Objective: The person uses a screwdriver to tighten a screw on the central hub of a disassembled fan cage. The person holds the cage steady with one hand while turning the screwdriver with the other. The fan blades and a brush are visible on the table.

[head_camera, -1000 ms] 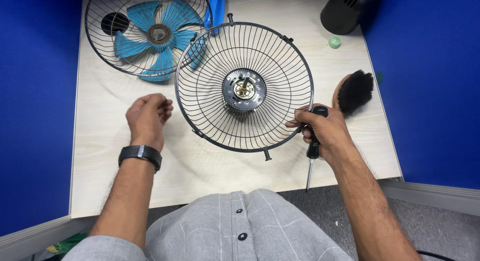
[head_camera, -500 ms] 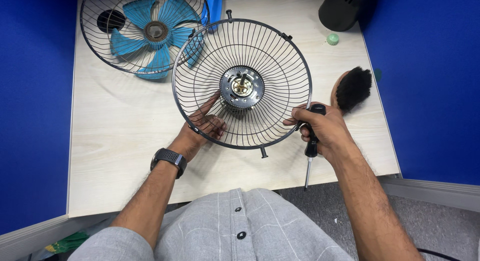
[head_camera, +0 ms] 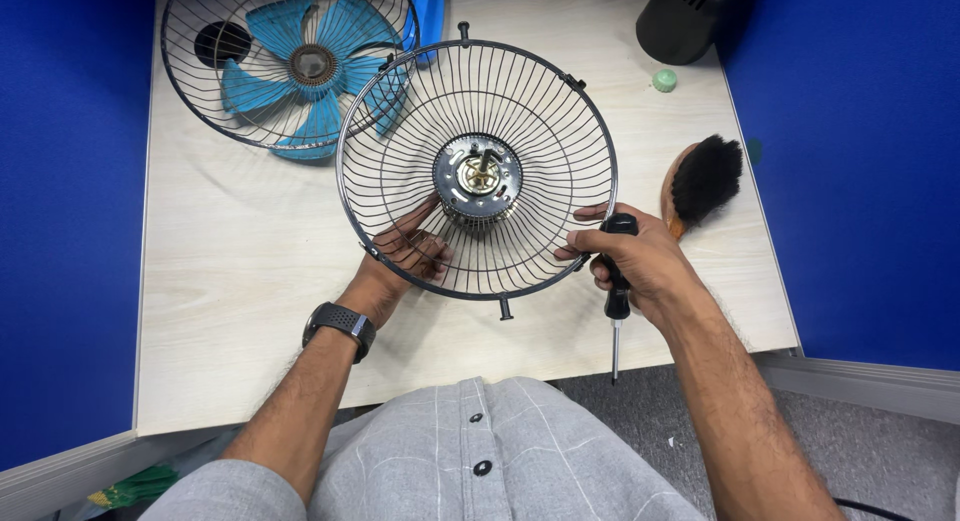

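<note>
wire fan guard (head_camera: 540, 111) on pale wood table (head_camera: 240, 271), blue partition walls (head_camera: 60, 231)

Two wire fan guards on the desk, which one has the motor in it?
The near guard, gripped by the left hand and right hand. The far guard lies over blue blades instead.
</note>
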